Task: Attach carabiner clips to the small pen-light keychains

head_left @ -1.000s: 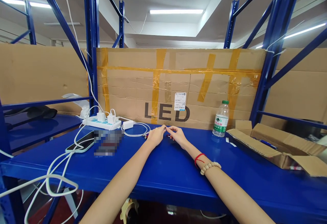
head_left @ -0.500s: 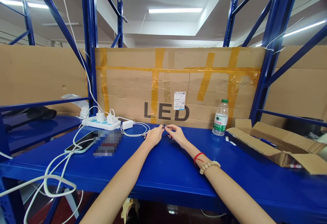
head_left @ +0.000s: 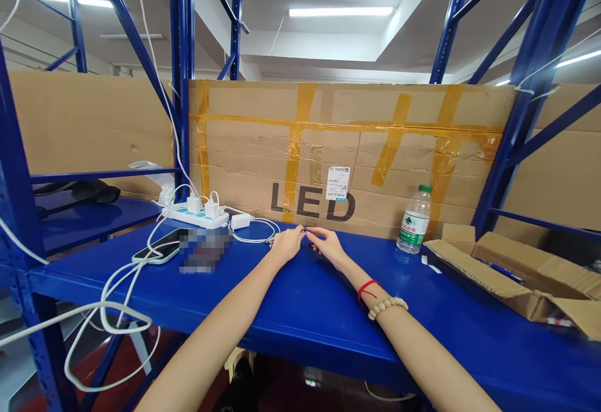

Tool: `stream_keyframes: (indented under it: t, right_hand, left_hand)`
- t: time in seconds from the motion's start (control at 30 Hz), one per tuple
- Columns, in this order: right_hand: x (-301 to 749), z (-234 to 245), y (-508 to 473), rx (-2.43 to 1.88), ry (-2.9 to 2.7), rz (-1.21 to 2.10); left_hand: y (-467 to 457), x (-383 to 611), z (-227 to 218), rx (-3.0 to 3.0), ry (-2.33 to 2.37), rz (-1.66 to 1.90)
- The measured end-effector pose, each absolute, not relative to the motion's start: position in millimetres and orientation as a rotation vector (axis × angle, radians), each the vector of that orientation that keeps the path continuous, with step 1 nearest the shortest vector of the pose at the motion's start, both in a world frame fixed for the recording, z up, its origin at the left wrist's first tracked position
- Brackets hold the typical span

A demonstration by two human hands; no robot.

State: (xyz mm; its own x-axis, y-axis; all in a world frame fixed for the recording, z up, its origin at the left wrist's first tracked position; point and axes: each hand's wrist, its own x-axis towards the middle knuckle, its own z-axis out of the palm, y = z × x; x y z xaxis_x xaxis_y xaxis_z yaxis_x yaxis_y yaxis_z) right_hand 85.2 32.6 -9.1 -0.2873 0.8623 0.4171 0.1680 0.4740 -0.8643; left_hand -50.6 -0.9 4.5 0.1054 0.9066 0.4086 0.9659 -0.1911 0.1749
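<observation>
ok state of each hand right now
Left hand: closed, apparently on a small dark item.
Right hand: partly curled, fingertips near it; grip unclear.

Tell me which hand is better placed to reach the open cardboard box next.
Probably the right hand: the open cardboard box lies on that side, and the left hand is farther away.

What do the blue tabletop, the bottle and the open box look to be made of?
Blue tabletop: probably painted metal, semi-gloss, going by its smooth sheen.
Bottle: most likely clear, glossy plastic, since the wall is see-through.
Open box: apparently matte brown cardboard, judging by its creased flaps.
</observation>
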Motion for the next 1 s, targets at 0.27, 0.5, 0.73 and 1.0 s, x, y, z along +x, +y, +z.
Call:
stream_keyframes:
  t: [0.27,0.5,0.73,1.0]
  right_hand:
    - [89.3,-12.1,35.0,-0.9,-1.742,0.898]
    - [91.8,-15.9,44.2,-0.927,-1.705,0.909]
    - [93.2,-11.1,40.2,-0.976,-1.642,0.929]
    - [95.0,-8.0,37.9,-0.976,-1.612,0.984]
  left_hand:
    - [1.6,-49.8,1.1,-2.276,-1.884,-0.564]
    - [2.4,-47.4,1.3,-2.318,-1.819,-0.524]
    - [4.8,-47.7,-0.5,-2.34,-1.776,-0.557]
    - [4.6,-48.5,-1.0,-2.427,-1.686,-0.682]
